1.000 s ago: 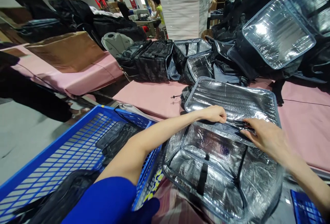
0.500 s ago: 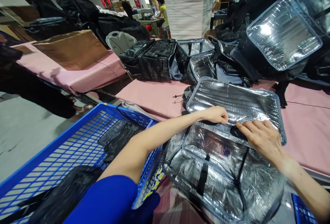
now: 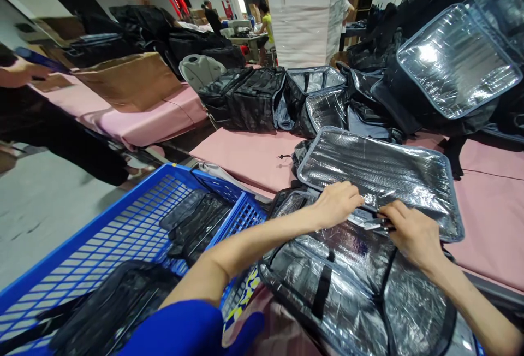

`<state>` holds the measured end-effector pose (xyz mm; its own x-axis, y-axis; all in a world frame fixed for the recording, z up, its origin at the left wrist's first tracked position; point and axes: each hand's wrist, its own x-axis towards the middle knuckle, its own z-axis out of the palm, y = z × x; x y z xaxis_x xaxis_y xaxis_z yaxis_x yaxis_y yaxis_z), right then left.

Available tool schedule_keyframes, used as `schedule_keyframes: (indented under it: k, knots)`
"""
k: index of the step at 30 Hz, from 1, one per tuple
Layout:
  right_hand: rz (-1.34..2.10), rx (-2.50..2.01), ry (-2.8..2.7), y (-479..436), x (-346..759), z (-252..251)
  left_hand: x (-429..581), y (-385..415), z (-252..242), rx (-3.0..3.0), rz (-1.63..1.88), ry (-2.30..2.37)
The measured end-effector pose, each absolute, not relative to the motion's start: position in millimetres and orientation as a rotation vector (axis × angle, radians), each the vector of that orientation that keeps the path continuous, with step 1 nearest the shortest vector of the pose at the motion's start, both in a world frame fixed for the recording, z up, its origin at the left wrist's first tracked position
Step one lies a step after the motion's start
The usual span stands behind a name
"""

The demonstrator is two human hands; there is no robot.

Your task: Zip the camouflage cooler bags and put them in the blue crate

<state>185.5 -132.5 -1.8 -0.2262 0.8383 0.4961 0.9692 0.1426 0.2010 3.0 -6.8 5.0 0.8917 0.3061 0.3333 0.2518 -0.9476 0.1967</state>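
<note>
A black insulated bag [image 3: 347, 285] lies open in front of me, its silver foil lining facing up. Its foil-lined lid [image 3: 380, 176] is folded back onto the pink table. At the seam between lid and body, my left hand [image 3: 338, 203] is closed, pinching the bag's edge. Just right of it, my right hand [image 3: 413, 236] is closed around a small metal tool, which looks like thread snips [image 3: 373, 226]. The tool's silver end points left along the seam; fingers cover the rest.
On my left stands a blue plastic basket [image 3: 135, 203] with black bags [image 3: 114, 301] inside. More insulated bags [image 3: 257, 99] line the back of the pink table [image 3: 237, 151]. A cardboard box [image 3: 135, 80] sits on another table. One person stands at the far left; others are farther back.
My left hand has shifted slightly down along the seam. My right hand has turned and drawn down, so the metal tool now shows. The bag's near-lid edge is pulled up toward me.
</note>
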Motion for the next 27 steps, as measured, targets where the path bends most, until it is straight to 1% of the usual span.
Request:
schedule_keyframes:
  k: [3, 5, 7, 9, 11, 13, 15, 20, 23, 27]
  knots:
    - [-0.881, -1.578, -2.126, -137.1, 172.5, 0.4, -18.2, -34.2, -6.2, 2.725, 0.862, 0.514]
    - [-0.929, -1.477, -2.122, -140.1, 167.0, 1.5, -27.9, -49.5, -11.7, 2.508, 0.959, 0.592]
    - [-0.970, -1.427, -2.141, -142.1, 164.0, 1.4, -31.8, -57.8, -13.9, 2.196, 0.884, 0.708]
    - [-0.995, -1.410, -2.172, -143.2, 162.7, 0.2, -30.8, -56.9, -12.9, 1.717, 0.665, 0.811]
    - [-1.008, -1.380, -2.205, -143.7, 161.7, -0.7, -27.2, -48.9, -10.5, 1.194, 0.466, 0.832]
    - [-1.029, -1.327, -2.240, -143.8, 160.1, 0.0, -23.5, -39.5, -9.4, 0.861, 0.398, 0.819]
    - [-1.064, -1.282, -2.253, -144.0, 158.4, 2.0, -20.5, -33.8, -11.5, 0.771, 0.427, 0.822]
    - [-1.120, -1.296, -2.267, -148.2, 161.2, 3.0, -12.8, -38.6, -26.3, 0.843, 0.535, 0.820]
    - [-1.056, -1.325, -2.294, -152.9, 168.1, -2.2, -13.6, -40.0, -29.6, 0.815, 0.556, 0.828]
    - [-0.957, -1.333, -2.265, -156.1, 174.2, -9.9, -32.7, -28.1, -22.0, 0.707, 0.610, 0.905]
